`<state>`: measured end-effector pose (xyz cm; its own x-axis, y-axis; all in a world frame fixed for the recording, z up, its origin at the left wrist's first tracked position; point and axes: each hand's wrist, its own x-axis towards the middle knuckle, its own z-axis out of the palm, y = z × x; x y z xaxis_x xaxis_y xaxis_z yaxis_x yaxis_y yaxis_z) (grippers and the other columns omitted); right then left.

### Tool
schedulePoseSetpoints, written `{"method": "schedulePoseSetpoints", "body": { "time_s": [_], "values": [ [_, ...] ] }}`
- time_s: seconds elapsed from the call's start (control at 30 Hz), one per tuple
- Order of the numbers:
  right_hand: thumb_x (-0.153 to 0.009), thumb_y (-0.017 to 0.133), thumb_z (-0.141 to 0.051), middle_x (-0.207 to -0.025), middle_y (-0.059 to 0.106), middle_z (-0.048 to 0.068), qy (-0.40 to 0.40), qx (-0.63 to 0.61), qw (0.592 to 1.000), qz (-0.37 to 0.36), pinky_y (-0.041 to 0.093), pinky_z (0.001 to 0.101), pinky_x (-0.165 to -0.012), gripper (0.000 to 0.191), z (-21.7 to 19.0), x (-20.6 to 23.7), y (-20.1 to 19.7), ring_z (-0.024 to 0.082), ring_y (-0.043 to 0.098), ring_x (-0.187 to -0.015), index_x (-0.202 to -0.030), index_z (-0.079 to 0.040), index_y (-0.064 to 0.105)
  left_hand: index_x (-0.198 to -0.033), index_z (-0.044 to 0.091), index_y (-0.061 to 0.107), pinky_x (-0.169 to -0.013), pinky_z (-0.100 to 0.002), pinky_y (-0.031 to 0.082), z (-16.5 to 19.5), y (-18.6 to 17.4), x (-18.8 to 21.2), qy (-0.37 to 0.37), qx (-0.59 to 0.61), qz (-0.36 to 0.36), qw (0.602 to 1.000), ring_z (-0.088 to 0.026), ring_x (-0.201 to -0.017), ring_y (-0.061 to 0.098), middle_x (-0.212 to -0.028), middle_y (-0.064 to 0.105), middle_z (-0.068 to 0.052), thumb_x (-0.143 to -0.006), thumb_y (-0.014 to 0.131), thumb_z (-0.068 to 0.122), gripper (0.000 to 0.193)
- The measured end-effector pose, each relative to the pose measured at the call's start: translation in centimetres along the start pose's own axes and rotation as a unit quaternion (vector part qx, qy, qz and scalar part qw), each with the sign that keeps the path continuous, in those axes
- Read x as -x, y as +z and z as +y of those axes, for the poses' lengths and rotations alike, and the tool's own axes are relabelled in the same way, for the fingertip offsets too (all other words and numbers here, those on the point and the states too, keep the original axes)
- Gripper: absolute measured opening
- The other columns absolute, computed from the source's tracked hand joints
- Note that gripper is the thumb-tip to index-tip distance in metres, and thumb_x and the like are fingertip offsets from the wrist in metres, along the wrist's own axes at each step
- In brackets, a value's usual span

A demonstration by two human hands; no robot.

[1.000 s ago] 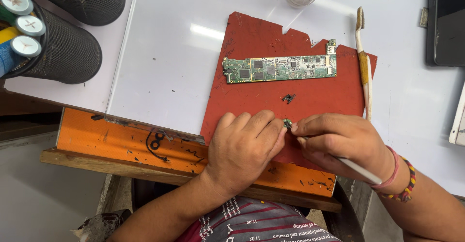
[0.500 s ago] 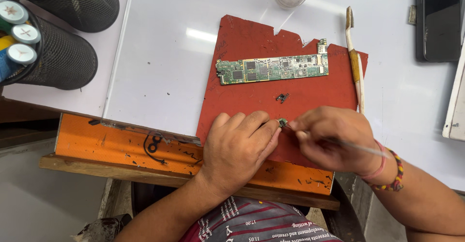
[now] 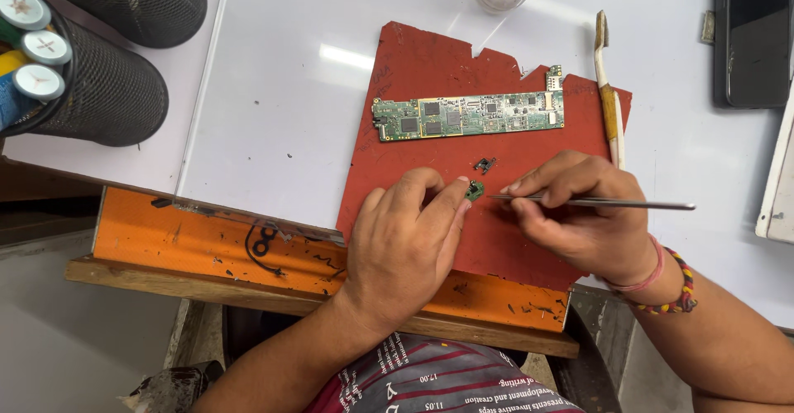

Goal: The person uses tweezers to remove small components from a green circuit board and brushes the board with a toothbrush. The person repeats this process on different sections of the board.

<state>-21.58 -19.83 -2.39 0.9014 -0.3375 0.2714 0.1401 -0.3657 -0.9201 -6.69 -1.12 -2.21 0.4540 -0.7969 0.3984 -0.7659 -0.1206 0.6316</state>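
Left hand [image 3: 405,243] pinches small green part [image 3: 475,190] on red mat [image 3: 430,74], below circuit board [image 3: 467,117]. Right hand [image 3: 579,214] grip closed on metal tweezers [image 3: 604,204], tip touching part.

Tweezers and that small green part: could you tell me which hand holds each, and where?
Right hand grips the tweezers near the tips; left hand pinches the green part at its fingertips.

circuit board [image 3: 468,116] beyond, bare mat [image 3: 430,57] around
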Motion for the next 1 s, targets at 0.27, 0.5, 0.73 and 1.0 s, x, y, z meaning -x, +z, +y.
{"method": "schedulePoseSetpoints", "body": {
  "time_s": [0.27, 0.5, 0.73, 1.0],
  "values": [
    [-0.084, 0.080, 0.006, -0.094, 0.070, 0.010, -0.064, 0.150, 0.986, -0.026, 0.065, 0.0267, -0.076, 0.031, -0.8, -0.9, 1.2, 0.021, 0.078, -0.097, -0.081, -0.007, 0.052, -0.110, 0.002, 0.074, -0.072, -0.038, 0.044, -0.1, 0.1, 0.0, -0.002, -0.006, -0.004, 1.000, -0.020, -0.085, 0.060, -0.098, 0.060, -0.006, -0.095, 0.076, 0.018, 0.022],
    [-0.084, 0.081, 0.004, -0.093, 0.069, 0.008, -0.086, 0.182, 0.979, -0.022, 0.065, 0.0269, -0.075, 0.032, -0.9, -0.9, 1.9, 0.021, 0.078, -0.095, -0.082, -0.007, 0.051, -0.106, 0.003, 0.074, -0.071, -0.038, 0.044, -0.1, 0.1, -0.2, -0.003, -0.007, -0.008, 1.000, -0.020, -0.084, 0.061, -0.094, 0.061, -0.005, -0.095, 0.075, 0.019, 0.020],
    [-0.085, 0.080, 0.004, -0.095, 0.069, 0.009, -0.089, 0.197, 0.976, -0.026, 0.064, 0.0262, -0.074, 0.031, -1.1, -1.1, 2.2, 0.021, 0.077, -0.096, -0.084, -0.008, 0.051, -0.104, 0.005, 0.075, -0.071, -0.038, 0.044, 0.0, -0.1, -0.3, -0.002, -0.014, -0.013, 1.000, -0.021, -0.083, 0.060, -0.094, 0.061, -0.004, -0.095, 0.075, 0.021, 0.018],
    [-0.085, 0.080, 0.003, -0.095, 0.070, 0.010, -0.078, 0.202, 0.976, -0.031, 0.060, 0.0275, -0.068, 0.027, -1.1, -1.1, 2.2, 0.018, 0.075, -0.086, -0.086, -0.007, 0.055, -0.105, 0.003, 0.075, -0.069, -0.038, 0.044, -0.3, 0.2, -0.2, 0.003, -0.019, -0.006, 1.000, -0.021, -0.080, 0.061, -0.097, 0.062, -0.007, -0.094, 0.076, 0.020, 0.021]
  ]
}}
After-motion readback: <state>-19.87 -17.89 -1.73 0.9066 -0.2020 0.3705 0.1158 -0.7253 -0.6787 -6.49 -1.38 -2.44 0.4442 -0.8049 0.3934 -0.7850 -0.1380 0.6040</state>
